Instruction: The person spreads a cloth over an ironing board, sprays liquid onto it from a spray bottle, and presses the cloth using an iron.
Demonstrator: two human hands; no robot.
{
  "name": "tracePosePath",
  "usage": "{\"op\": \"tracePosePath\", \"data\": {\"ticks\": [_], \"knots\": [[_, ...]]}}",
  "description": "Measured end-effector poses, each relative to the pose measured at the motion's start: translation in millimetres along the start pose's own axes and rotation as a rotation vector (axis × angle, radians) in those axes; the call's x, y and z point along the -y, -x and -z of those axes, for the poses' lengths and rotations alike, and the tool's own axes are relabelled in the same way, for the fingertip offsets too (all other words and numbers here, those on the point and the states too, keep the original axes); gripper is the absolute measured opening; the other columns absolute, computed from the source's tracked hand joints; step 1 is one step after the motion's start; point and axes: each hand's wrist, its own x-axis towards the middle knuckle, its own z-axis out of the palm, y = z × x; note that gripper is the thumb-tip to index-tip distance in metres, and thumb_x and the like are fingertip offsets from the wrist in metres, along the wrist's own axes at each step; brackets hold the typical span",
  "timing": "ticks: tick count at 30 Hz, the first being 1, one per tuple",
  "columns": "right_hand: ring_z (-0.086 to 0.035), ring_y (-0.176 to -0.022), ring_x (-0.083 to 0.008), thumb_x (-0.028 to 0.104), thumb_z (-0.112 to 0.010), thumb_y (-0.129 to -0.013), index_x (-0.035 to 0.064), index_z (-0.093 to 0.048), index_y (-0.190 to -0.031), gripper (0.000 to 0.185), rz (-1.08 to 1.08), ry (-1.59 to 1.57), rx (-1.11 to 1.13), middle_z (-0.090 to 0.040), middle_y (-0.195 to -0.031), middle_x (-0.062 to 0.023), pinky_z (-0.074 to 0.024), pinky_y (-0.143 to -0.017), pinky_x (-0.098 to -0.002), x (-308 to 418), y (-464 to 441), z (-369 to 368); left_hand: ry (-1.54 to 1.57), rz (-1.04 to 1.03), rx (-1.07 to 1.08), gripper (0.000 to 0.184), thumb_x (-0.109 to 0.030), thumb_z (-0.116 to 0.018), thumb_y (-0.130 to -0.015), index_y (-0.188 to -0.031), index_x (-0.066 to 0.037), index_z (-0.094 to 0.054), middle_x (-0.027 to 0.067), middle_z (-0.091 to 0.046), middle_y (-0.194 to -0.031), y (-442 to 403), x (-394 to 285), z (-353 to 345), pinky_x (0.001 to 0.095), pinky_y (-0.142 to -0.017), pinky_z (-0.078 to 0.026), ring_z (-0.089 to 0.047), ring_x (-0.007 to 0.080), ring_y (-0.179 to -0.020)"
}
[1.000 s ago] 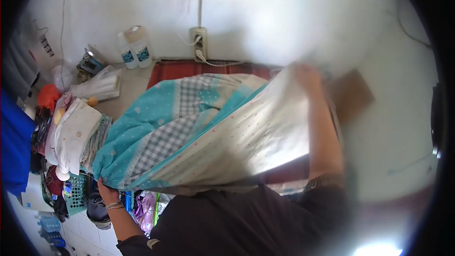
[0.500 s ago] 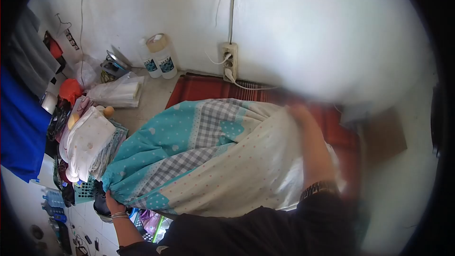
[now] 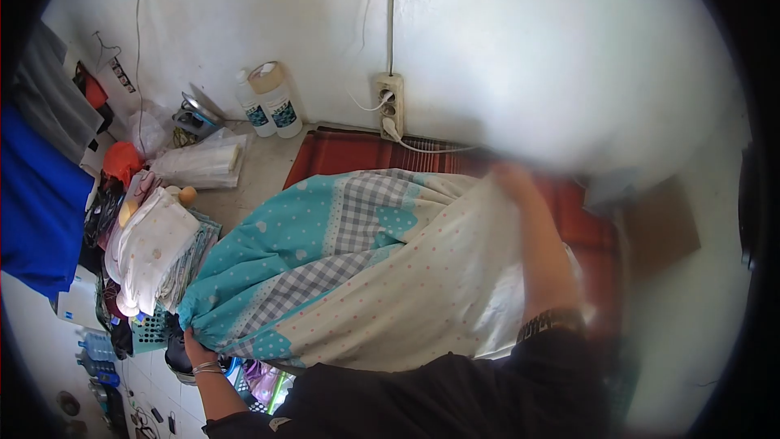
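A large cloth (image 3: pixel 390 276), teal with dots and grey checks on one side and cream with pink dots on the other, lies bunched over a red plaid mat (image 3: pixel 341 150). At the cloth's near left corner, my left hand (image 3: pixel 197 349) is closed on the gathered fabric. My right hand (image 3: pixel 510 180) grips the cream part at its far upper edge; its fingers are somewhat blurred. Between the two hands the fabric is stretched and draped in folds, and it hides much of the mat.
Folded clothes (image 3: pixel 158 248) are stacked at the left, beside plastic packets (image 3: pixel 203 161) and an iron (image 3: pixel 195 116). Two bottles (image 3: pixel 280 106) stand by the wall near a power socket (image 3: pixel 390 106). A brown box (image 3: pixel 662 228) is at the right. Blue cloth (image 3: pixel 41 203) hangs at far left.
The view has shifted, so the surroundings sit lower and farther right. My right hand has lowered the cloth's cream side towards the mat. Both hands keep their hold.
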Motion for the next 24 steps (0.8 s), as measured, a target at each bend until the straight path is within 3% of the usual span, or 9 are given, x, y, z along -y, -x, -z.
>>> {"op": "tracePosePath", "data": {"ticks": [3,6,8,9,13,17,18,20,24], "knots": [[-0.06,-0.083,-0.0209,0.007,-0.059,-0.07,0.0005,-0.063,-0.101,0.032,0.147,-0.034,-0.031,-0.064,-0.093,-0.0126,-0.0461,-0.075,-0.0307,23.2,25.2,26.5,0.021,0.11,0.066,0.045,-0.031,-0.044,-0.085,-0.122,-0.005,-0.044,0.0145,-0.049,-0.122,8.7,-9.1,-6.2,0.0454,-0.094,-0.038,-0.049,0.0319,-0.109],[-0.059,-0.087,-0.0225,0.006,-0.056,-0.07,0.0013,-0.062,-0.105,0.036,-0.059,-0.113,0.265,-0.063,-0.093,-0.015,-0.0448,-0.079,-0.0305,42.2,51.6,66.2,0.01,0.099,0.196,0.046,-0.033,-0.043,-0.087,-0.123,-0.005,-0.042,0.0146,-0.048,-0.123,31.9,-17.0,-21.5,0.0463,-0.095,-0.037,-0.048,0.032,-0.11],[-0.058,-0.088,-0.0281,0.008,-0.056,-0.069,0.0018,-0.062,-0.103,0.035,0.309,0.256,0.476,-0.062,-0.089,-0.0176,-0.0447,-0.079,-0.0336,75.1,112.1,96.9,0.007,0.135,0.251,0.047,-0.035,-0.042,-0.089,-0.125,-0.005,-0.041,0.0148,-0.048,-0.124,44.5,-24.7,-27.4,0.0467,-0.095,-0.037,-0.048,0.0317,-0.111],[-0.058,-0.088,-0.0281,0.008,-0.056,-0.069,0.0018,-0.062,-0.103,0.035,0.301,0.266,0.469,-0.062,-0.089,-0.0176,-0.0447,-0.079,-0.0336,89.5,145.1,107.4,-0.026,0.171,0.276,0.047,-0.035,-0.042,-0.089,-0.125,-0.006,-0.041,0.0149,-0.047,-0.125,45.8,-27.5,-26.6,0.0466,-0.095,-0.037,-0.048,0.0315,-0.111],[-0.054,-0.09,-0.0355,0.005,-0.053,-0.07,0.0,-0.063,-0.085,0.019,0.093,0.988,-0.112,-0.06,-0.09,-0.0195,-0.0425,-0.081,-0.0421,123.1,265.8,144.4,-0.036,0.139,0.373,0.047,-0.035,-0.043,-0.089,-0.125,-0.004,-0.041,0.0144,-0.047,-0.126,49.9,-39.8,-36.3,0.0449,-0.095,-0.037,-0.048,0.0307,-0.111],[-0.054,-0.082,-0.0344,0.003,-0.052,-0.069,-0.0005,-0.056,-0.083,0.015,0.361,0.84,-0.779,-0.056,-0.082,-0.0176,-0.0435,-0.072,-0.04,78.1,356.5,224.1,0.006,-0.111,0.571,0.044,-0.033,-0.042,-0.09,-0.122,-0.002,-0.044,0.0134,-0.051,-0.12,93.8,-67.7,-85.5,0.0402,-0.093,-0.04,-0.05,0.0272,-0.109],[-0.056,-0.085,-0.0327,0.005,-0.052,-0.071,-0.0006,-0.056,-0.091,0.022,0.067,0.986,-0.839,-0.057,-0.086,-0.0171,-0.0439,-0.074,-0.0377,94.4,390.0,236.6,0.006,-0.1,0.57,0.044,-0.033,-0.042,-0.09,-0.122,-0.002,-0.044,0.0134,-0.051,-0.12,102.4,-73.9,-94.0,0.0402,-0.093,-0.04,-0.05,0.0272,-0.109],[-0.055,-0.086,-0.0311,0.013,-0.051,-0.078,0.001,-0.054,-0.098,0.024,0.186,1.013,-1.292,-0.059,-0.093,-0.0157,-0.0423,-0.077,-0.0372,23.3,449.9,310.3,0.06,-0.149,0.742,0.044,-0.033,-0.042,-0.09,-0.121,-0.002,-0.044,0.013,-0.052,-0.117,119.3,-84.8,-106.2,0.0374,-0.09,-0.041,-0.052,0.0254,-0.105],[-0.055,-0.089,-0.0318,0.016,-0.049,-0.08,0.0014,-0.054,-0.101,0.026,-0.069,0.769,-1.511,-0.058,-0.097,-0.0169,-0.042,-0.078,-0.0385,-22.9,597.8,387.3,0.128,-0.453,0.619,0.042,-0.031,-0.042,-0.09,-0.118,0.0,-0.047,0.0138,-0.053,-0.115,147.0,-107.7,-94.8,0.034,-0.088,-0.042,-0.053,0.0234,-0.1]]}}
